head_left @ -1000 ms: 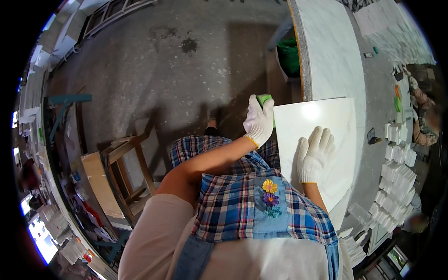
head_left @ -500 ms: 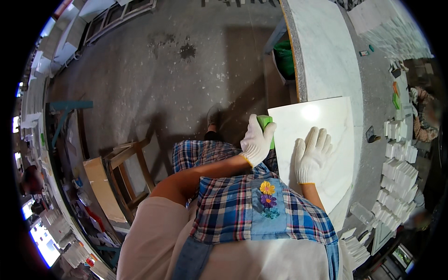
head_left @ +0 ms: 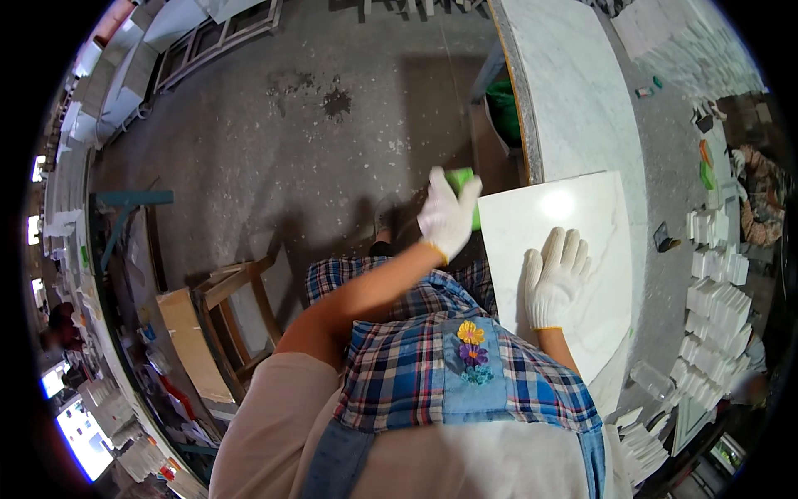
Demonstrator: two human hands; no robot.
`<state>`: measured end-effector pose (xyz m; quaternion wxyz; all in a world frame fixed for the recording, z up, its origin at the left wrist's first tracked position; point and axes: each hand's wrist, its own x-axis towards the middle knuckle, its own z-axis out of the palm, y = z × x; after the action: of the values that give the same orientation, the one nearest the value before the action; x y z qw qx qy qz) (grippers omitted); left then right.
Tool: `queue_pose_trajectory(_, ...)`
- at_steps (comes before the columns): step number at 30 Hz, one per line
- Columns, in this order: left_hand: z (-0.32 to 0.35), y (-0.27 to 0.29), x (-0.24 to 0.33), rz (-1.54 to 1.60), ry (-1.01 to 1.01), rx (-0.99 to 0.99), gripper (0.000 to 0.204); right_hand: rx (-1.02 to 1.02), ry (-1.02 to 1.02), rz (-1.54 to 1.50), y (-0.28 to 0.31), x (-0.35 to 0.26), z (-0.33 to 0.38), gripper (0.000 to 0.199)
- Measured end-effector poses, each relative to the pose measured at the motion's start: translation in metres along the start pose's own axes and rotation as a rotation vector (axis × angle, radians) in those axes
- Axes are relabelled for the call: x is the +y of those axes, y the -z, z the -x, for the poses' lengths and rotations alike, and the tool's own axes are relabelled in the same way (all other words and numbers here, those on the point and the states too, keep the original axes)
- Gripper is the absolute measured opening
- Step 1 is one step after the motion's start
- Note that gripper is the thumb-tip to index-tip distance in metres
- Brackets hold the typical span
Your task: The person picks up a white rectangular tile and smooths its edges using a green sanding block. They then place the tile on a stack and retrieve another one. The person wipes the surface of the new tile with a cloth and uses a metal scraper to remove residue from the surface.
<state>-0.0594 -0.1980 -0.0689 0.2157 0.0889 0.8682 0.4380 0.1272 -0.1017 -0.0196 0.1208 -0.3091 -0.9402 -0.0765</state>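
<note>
Seemingly mid-rub, the left hand (head_left: pixel 447 218) grips the block (head_left: pixel 460 177) at ten o'clock along the tile (head_left: pixel 603 291) while the right hand (head_left: pixel 555 279) lies open atop; another stroke would need bracing.

The left arm (head_left: pixel 320 328) bends sharply, its forearm (head_left: pixel 381 289) pointing toward two o'clock; the gloved left hand (head_left: pixel 447 219), slightly blurred, curls in a grip. The gloved right hand (head_left: pixel 555 283), at three o'clock, lies flat, fingers (head_left: pixel 570 248) toward twelve o'clock.
</note>
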Motion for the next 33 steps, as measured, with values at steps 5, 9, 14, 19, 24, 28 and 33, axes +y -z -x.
queue_pose_trajectory(5, -0.058, 0.031, 0.017, 0.101, 0.115, 0.172, 0.075, -0.172, -0.065, -0.073, 0.011, -0.002, -0.005, 0.056)
queue_pose_trajectory(9, -0.084, 0.042, -0.008, 0.264, 0.212, 0.194, 0.075, -0.041, -0.005, -0.040, 0.014, -0.001, -0.004, 0.052)
queue_pose_trajectory(14, -0.062, 0.044, 0.031, 0.596, 0.055, 0.000, 0.069, -0.124, -0.181, -0.512, 0.023, -0.004, -0.013, 0.052)
queue_pose_trajectory(19, -0.011, 0.023, 0.091, 0.548, -0.116, -0.290, 0.074, -0.151, -0.313, -0.971, 0.041, -0.039, -0.052, 0.065)
queue_pose_trajectory(24, -0.003, 0.011, 0.118, 0.425, -0.063, -0.551, 0.070, -0.217, -0.565, -1.076, 0.052, -0.031, -0.059, 0.064)
queue_pose_trajectory(28, 0.003, -0.003, 0.122, 0.267, -0.228, -0.632, 0.055, -0.184, -0.672, -1.166, 0.049, -0.021, -0.048, 0.058)
queue_pose_trajectory(33, -0.040, -0.016, 0.109, 0.449, 0.083, -0.846, 0.024, 0.016, -1.007, -1.228, 0.043, 0.017, -0.027, 0.056)
